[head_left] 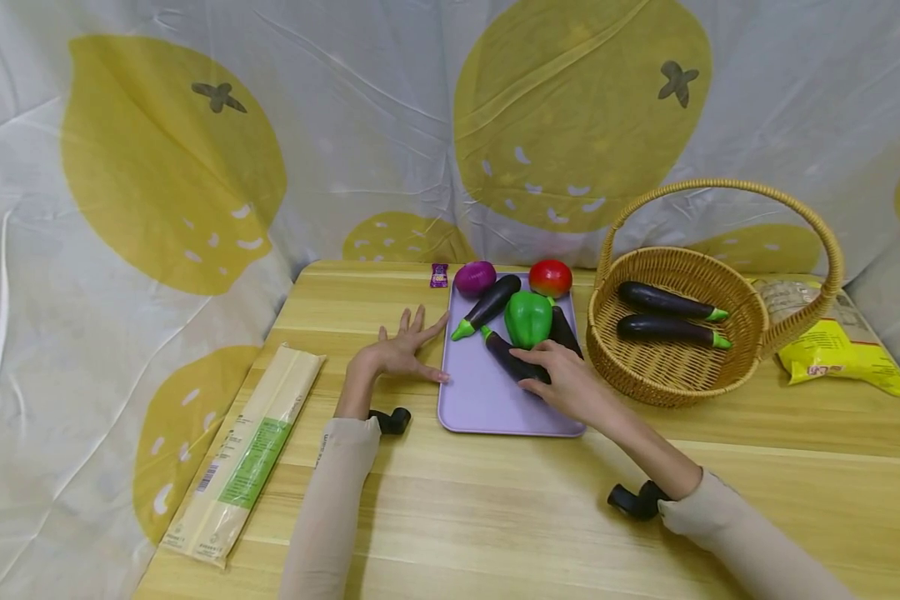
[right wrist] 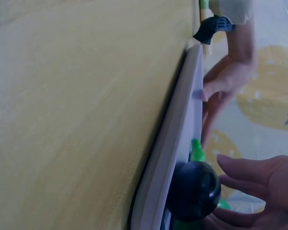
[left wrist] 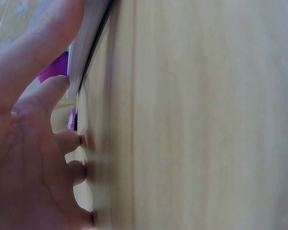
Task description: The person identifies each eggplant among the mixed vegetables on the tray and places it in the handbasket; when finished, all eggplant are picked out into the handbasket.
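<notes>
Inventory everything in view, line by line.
Table: one, light wood, below
Tray: one, lilac, mid-table
Basket: one, tan, right of tray
Eggplants: five, dark purple, three on tray, two in basket
Pepper: one, green, on tray
Round fruit: one, red, tray's far right corner
Onion: one, purple, tray's far left corner
Small packet: one, purple, beside that corner
Long packet: one, cream, table's left side
Bag: one, yellow, right of basket
Lemon-print cloth: count unclear, pale grey, around table
Left hand: one, tray's left edge
Right hand: one, at front tray eggplant
Sleeves: two, beige, behind hands
Devices: two, black, beside sleeves
</notes>
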The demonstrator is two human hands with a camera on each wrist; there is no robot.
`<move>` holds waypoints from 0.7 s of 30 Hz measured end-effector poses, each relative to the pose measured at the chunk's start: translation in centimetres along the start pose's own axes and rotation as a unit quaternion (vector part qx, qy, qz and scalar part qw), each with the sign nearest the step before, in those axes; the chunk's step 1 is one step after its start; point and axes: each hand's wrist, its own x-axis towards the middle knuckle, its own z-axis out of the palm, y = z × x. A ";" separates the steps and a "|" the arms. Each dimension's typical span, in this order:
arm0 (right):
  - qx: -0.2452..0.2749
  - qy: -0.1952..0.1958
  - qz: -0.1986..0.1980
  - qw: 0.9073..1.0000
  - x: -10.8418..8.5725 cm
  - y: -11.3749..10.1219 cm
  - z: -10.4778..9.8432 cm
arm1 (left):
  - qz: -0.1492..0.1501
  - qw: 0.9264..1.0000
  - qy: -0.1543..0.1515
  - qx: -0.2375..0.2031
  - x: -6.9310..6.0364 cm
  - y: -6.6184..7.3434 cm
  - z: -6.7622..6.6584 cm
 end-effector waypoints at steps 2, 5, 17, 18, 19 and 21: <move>0.000 -0.006 0.001 1.000 0.0 -0.1 0.2 | 0.001 1.000 0.001 0.000 0.0 0.0 0.0; -0.001 -0.016 0.002 1.000 0.0 -0.2 0.3 | 0.003 1.000 0.003 0.001 -0.1 0.0 0.0; 0.001 -0.033 -0.032 0.999 0.1 -0.1 0.0 | -0.001 1.000 0.003 0.004 -0.2 0.1 0.0; 0.006 -0.037 -0.036 0.999 0.1 0.0 -0.1 | -0.001 1.000 0.002 0.003 -0.2 0.1 0.0; 0.013 -0.041 -0.038 0.998 0.0 0.1 -0.2 | -0.001 1.000 0.002 0.003 -0.2 0.2 0.0; 0.032 -0.051 -0.040 0.997 0.0 0.3 -0.5 | 0.000 1.000 0.001 0.003 -0.1 0.2 0.0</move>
